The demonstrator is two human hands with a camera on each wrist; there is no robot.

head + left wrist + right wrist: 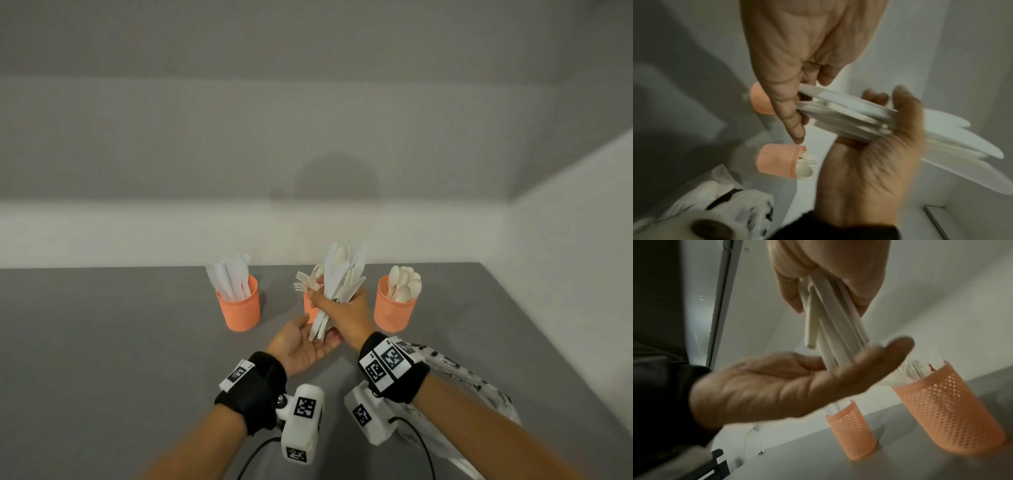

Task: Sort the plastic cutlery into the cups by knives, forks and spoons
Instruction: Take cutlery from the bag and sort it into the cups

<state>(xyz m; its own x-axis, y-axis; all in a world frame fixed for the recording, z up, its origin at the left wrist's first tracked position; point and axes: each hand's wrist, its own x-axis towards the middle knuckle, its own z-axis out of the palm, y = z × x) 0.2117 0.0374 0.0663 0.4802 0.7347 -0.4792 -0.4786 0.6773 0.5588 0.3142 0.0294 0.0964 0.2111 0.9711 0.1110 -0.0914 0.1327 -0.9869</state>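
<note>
White plastic cutlery (337, 284) stands bunched in the right hand's (346, 310) grip, handle ends resting on the open left palm (301, 342)

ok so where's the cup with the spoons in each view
Head: the spoon cup stands right of centre, beside the right hand.
Left wrist: lower left of centre, lying sideways in the picture.
Right wrist: not in it.
Shared landmark: the bundle of cutlery held by the right hand.
</note>
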